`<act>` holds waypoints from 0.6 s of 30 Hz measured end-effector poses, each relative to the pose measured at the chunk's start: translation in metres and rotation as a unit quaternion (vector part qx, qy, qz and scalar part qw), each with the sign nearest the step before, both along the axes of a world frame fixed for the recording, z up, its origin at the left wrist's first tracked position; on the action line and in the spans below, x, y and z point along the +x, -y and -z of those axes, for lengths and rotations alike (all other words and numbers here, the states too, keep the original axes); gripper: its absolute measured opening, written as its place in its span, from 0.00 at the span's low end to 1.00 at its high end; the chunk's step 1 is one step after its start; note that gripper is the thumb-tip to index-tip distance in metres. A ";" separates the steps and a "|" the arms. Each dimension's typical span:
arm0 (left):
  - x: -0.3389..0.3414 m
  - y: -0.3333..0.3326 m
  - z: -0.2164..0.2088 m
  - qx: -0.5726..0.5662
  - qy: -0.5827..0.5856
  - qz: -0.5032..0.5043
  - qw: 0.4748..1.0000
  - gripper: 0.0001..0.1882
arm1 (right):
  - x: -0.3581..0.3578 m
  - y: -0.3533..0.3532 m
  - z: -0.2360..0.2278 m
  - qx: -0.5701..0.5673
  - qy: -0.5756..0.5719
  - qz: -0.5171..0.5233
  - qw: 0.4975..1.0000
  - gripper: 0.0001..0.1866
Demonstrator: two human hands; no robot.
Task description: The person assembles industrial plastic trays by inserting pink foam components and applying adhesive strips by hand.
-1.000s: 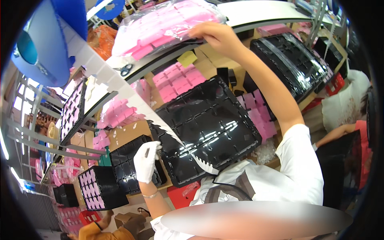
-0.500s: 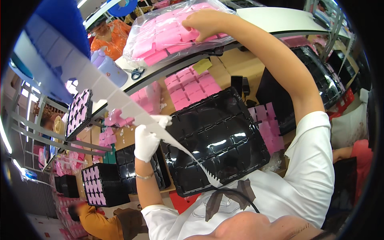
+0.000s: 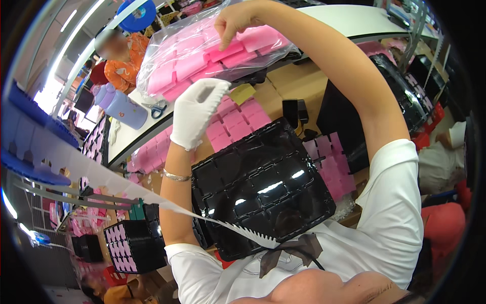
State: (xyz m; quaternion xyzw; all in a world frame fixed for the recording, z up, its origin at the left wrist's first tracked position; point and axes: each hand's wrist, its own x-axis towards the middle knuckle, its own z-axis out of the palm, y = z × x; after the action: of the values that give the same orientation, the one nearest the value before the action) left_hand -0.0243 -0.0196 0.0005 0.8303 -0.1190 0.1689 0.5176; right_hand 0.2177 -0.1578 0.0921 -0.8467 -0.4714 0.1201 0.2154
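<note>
My left hand (image 3: 199,112), in a white knit glove, is raised in front of a clear plastic bag (image 3: 148,71). Its fingers curve loosely with a gap beside the thumb, and I see nothing in them. My bare right hand (image 3: 237,21) reaches over the bag, its fingers closed on a pink piece (image 3: 229,50). Several pink pieces lie in rows inside the bag. Below my hands a black plastic tray (image 3: 263,187) with moulded compartments leans against my front. A pale notched strip (image 3: 177,209) crosses the view in front of my left forearm.
On the white shelf (image 3: 349,20) stand a lilac bottle (image 3: 124,109) and scissors (image 3: 159,108). More pink pieces (image 3: 238,121) lie beyond the tray. Stacked black trays (image 3: 134,245) are at the lower left. People sit nearby, one in orange (image 3: 121,71).
My left hand has moved up from the tray's left edge toward the bag. My right hand has shifted slightly left over the pink pieces. The strip has swung lower and the view has turned.
</note>
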 end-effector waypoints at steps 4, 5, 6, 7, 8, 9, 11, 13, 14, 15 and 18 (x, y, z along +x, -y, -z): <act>0.012 0.010 -0.002 -0.114 0.034 -0.045 0.992 0.07 | 0.026 -0.007 0.014 0.112 -0.179 0.022 0.977 0.20; 0.021 0.011 0.005 -0.034 0.150 -0.106 0.982 0.06 | 0.037 -0.010 0.018 0.147 -0.202 0.023 0.968 0.19; 0.028 0.010 0.009 0.042 0.262 -0.167 0.950 0.06 | 0.026 -0.011 0.013 0.146 -0.201 0.030 0.968 0.19; 0.033 0.007 0.007 0.161 0.328 -0.161 0.917 0.11 | 0.013 -0.013 0.010 0.148 0.007 0.030 0.988 0.16; 0.038 0.011 0.004 0.150 0.333 -0.145 0.919 0.11 | 0.005 -0.005 0.004 0.138 0.219 0.037 0.965 0.14; 0.046 0.019 -0.003 0.266 0.337 -0.155 0.890 0.16 | 0.011 -0.003 0.004 0.175 0.298 0.020 0.938 0.17; 0.070 0.025 -0.006 0.399 0.290 -0.171 0.853 0.28 | 0.009 -0.007 0.013 0.288 0.259 -0.054 0.920 0.18; 0.087 0.015 -0.009 0.470 0.226 -0.198 0.830 0.36 | -0.009 -0.011 0.015 0.328 0.224 -0.105 0.912 0.16; 0.092 0.012 -0.014 0.480 0.169 -0.188 0.840 0.38 | -0.025 -0.007 0.013 0.326 0.243 -0.095 0.909 0.16; 0.102 0.014 -0.023 0.511 0.106 -0.165 0.837 0.39 | -0.033 0.000 0.016 0.353 0.257 -0.092 0.895 0.15; 0.120 0.001 -0.031 0.525 -0.004 -0.147 0.838 0.41 | -0.090 0.029 0.013 0.303 0.297 -0.056 0.904 0.13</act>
State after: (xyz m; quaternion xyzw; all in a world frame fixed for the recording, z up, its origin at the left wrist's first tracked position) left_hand 0.0956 -0.0210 0.0312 0.9860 -0.0639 0.1521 -0.0260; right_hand 0.1272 -0.1867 0.0790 -0.7095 -0.5736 -0.2740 0.3043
